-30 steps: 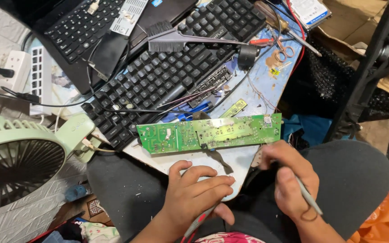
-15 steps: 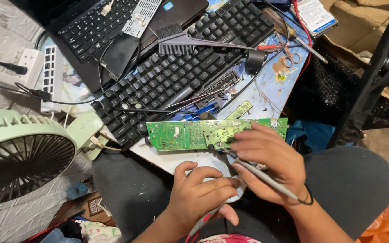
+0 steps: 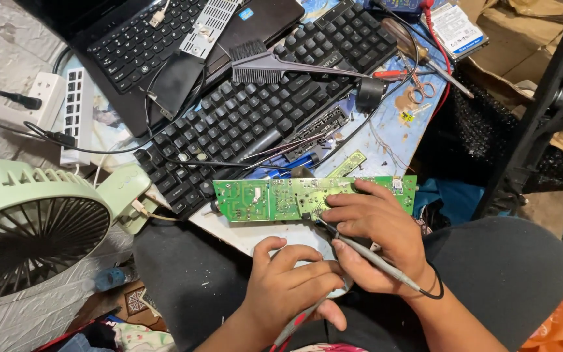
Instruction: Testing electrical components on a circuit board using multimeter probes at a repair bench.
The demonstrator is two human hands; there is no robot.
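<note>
While the left hand (image 3: 292,281) curls loosely, fingers together, over a pale round object at the counter's (image 3: 386,146) near edge, the right hand (image 3: 376,238) pinches a slim probe (image 3: 366,253), its tip touching the green circuit board (image 3: 275,199). Beyond lies a black keyboard (image 3: 255,111); a green fan (image 3: 34,228) stands left.

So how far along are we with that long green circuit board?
Done: the long green circuit board lies solder side up at the table edge. In hand: the right hand rests on it, touching a thin grey probe to its lower edge. The left hand holds a red-handled tool off the board. Most of the board looks untouched.
</note>
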